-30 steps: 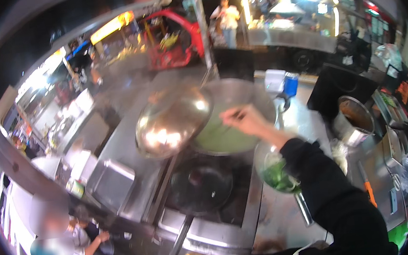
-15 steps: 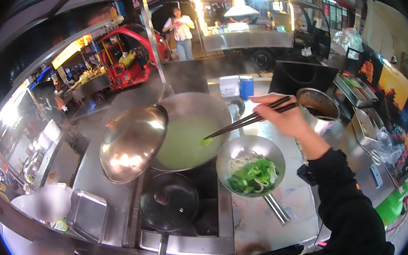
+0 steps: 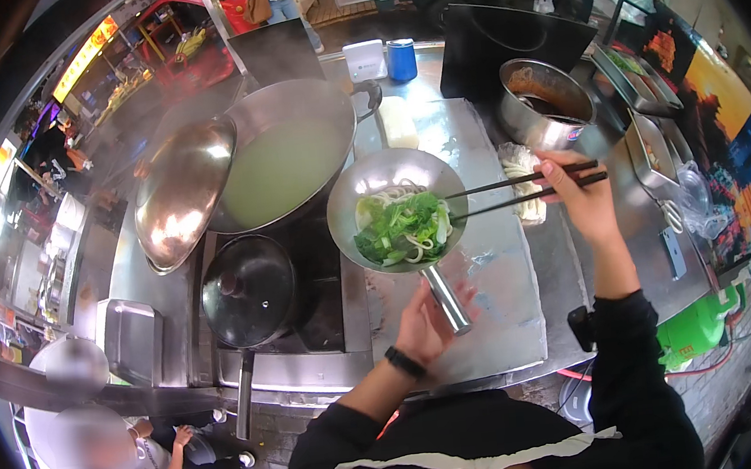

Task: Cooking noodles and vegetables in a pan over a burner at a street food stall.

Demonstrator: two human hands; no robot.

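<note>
My right hand (image 3: 578, 200) is closed round a pair of long black chopsticks (image 3: 525, 189). Their tips reach into the right side of a steel pan (image 3: 391, 165) with a short tubular handle. White noodles (image 3: 419, 248) and leafy greens (image 3: 402, 227) fill the pan's bottom. At the pan's handle (image 3: 447, 300), my left hand (image 3: 425, 325) is open, thumb and fingers spread on either side of it. Whether the palm touches the handle I cannot tell. Left of the pan stands a big wok (image 3: 340, 102) of pale green liquid, its shiny domed lid (image 3: 186, 194) tilted at its left edge.
A black lidded pan (image 3: 250, 292) sits on the stove at left. A pot of dark sauce (image 3: 543, 96), bagged noodles (image 3: 520, 184) and a phone (image 3: 673, 253) lie to the right. Beyond the wok stands a blue can (image 3: 401, 60). Another person (image 3: 166, 449) is at lower left.
The chopsticks have gone from above the wok, with a bit of green at their tips, to the greens in the pan. My left hand has come in by the handle. The view tilts lower.
</note>
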